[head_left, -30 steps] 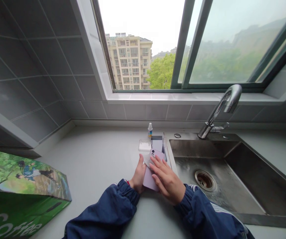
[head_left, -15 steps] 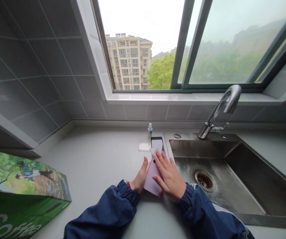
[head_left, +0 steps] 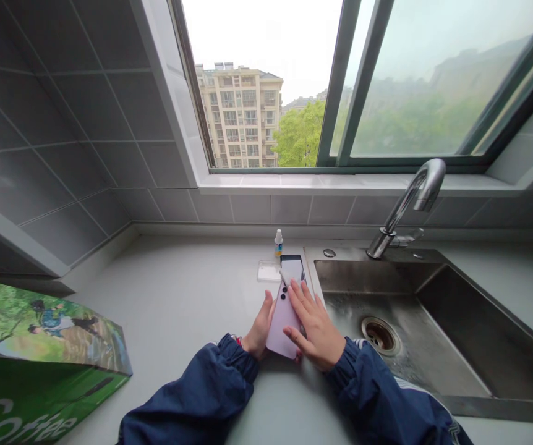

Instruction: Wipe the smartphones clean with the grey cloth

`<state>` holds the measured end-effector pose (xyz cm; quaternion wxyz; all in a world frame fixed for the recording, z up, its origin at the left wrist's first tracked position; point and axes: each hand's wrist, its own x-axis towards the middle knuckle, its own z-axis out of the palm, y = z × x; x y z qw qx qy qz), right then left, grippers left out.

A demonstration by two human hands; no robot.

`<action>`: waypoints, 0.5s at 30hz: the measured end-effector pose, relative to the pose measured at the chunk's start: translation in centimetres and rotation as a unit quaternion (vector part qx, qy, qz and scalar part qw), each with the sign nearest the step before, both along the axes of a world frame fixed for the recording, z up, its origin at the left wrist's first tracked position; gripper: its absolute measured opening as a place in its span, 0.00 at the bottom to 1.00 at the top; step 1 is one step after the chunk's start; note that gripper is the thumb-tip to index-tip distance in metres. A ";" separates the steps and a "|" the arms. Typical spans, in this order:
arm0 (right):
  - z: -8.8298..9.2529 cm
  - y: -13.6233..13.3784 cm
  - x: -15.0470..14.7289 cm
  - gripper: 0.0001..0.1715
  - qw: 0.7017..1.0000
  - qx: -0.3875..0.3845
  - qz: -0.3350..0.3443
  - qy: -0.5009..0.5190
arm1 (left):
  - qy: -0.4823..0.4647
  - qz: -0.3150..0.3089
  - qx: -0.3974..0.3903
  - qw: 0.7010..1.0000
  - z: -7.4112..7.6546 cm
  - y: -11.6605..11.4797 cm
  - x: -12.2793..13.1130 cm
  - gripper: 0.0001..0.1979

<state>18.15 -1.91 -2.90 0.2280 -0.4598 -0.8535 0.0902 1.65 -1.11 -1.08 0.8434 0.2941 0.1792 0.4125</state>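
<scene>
Shifted since the previous frame: the right hand has moved toward the right edge of the lilac smartphone, uncovering its rear camera lenses. Head view: the phone lies back-up on the grey countertop, tilted with its upper end toward the left, and its lower end projects toward the person, between the hands. The left hand stands against the phone's left edge, thumb upward; whether its hidden fingers pinch the edge cannot be determined. The right hand lies on the phone's right side with fingers spread and thumb at the lower edge. A dark-screened panel extends from beneath the upper end of the phone; its exact type cannot be determined. A small white tab lies at the top of the phone, touching the panel. Just left of the panel rests a clear rectangular phone case, and beyond it stands a small dropper bottle. A stainless steel sink with a chrome faucet lies right of the right hand. A green coffee box stands well left of the hands.
</scene>
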 end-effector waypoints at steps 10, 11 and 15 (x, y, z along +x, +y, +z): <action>-0.2 0.1 0.0 0.40 1.000 0.015 0.001 0.025 | 0.020 -0.039 0.006 0.999 -0.5 0.0 -0.3 0.38; -0.2 0.1 -0.1 0.41 1.000 0.014 0.000 0.026 | 0.020 -0.051 0.007 0.998 -0.6 0.0 -0.4 0.39; 0.3 -0.2 -0.3 0.43 0.999 0.000 0.031 0.013 | 0.004 -0.030 0.000 1.000 -0.5 0.0 -0.2 0.39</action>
